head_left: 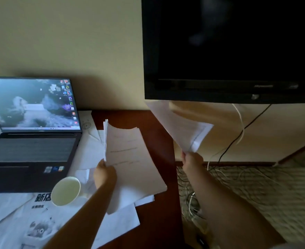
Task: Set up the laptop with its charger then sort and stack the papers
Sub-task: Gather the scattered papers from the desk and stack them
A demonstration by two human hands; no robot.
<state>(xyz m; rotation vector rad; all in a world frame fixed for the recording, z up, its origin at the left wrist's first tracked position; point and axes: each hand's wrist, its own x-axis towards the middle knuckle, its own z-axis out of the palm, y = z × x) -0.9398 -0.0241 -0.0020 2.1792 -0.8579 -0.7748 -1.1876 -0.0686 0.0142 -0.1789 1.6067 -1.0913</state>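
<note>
Your left hand point(104, 174) pinches a thick bunch of papers point(128, 159) at its near edge, with the fingers curled round the sheets, and the bunch tilts up over the desk point(164, 146). Your right hand point(192, 159) pinches a few loose sheets point(182, 126) by one corner and holds them up in the air, out past the right edge of the desk and just under the dark TV point(229, 51). The two lots of paper are well apart. I think you are in the sorting part now, so bring the right sheets back over the desk and lay them flat on the bunch. Line up the edges first, then tap them on the desk so they sit neat. Hold the sheets nearer the middle, because a corner pinch lets them flop and slip. More papers point(115, 223) lie flat under the bunch and near the front of the desk, so these need picking up too. Watch the cup point(65, 191) just left of your left arm, as it is easy to knock. The laptop point(31, 133) is open and lit on the left side of the desk. I cannot see a charger at the laptop from here. Cables point(238, 133) hang down under the TV to the floor.
</note>
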